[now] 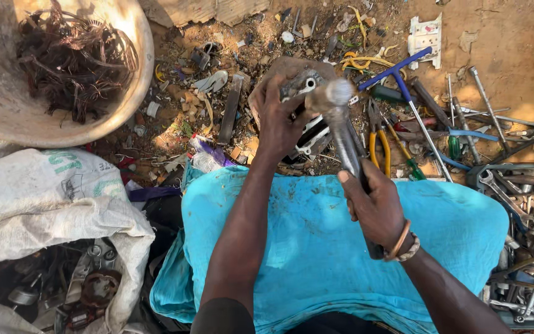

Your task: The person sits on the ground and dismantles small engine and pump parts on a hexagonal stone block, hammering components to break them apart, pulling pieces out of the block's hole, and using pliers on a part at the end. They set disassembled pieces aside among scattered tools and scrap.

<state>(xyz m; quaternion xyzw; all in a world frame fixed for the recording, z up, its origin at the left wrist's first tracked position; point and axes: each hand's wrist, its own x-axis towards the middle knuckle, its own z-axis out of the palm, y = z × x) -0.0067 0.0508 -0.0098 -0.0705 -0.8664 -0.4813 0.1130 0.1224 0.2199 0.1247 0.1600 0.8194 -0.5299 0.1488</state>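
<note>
Fingers (279,108) pin a grimy, dented metal part (307,83) under the raised hammer (341,124).

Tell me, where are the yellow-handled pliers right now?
In the head view, the yellow-handled pliers lie on the dirt right of centre, just right of the hammer and left of the green screwdriver.

Place: an outdoor scrap-metal and repair workspace set on bare ground.
Ground: packed earth (502,37) strewn with metal bits and litter.
Far left: a pale basin (128,93) heaped with tangled copper wire (72,62).
Near left: a white woven sack (38,198) open over salvaged metal parts (88,287).
Right: spanners (495,182), screwdrivers (403,148), yellow-handled pliers (378,145) and a blue T-handled wrench (403,80) lie loose on the dirt.
Near middle: a blue cloth (316,235) serves as work surface.
</note>
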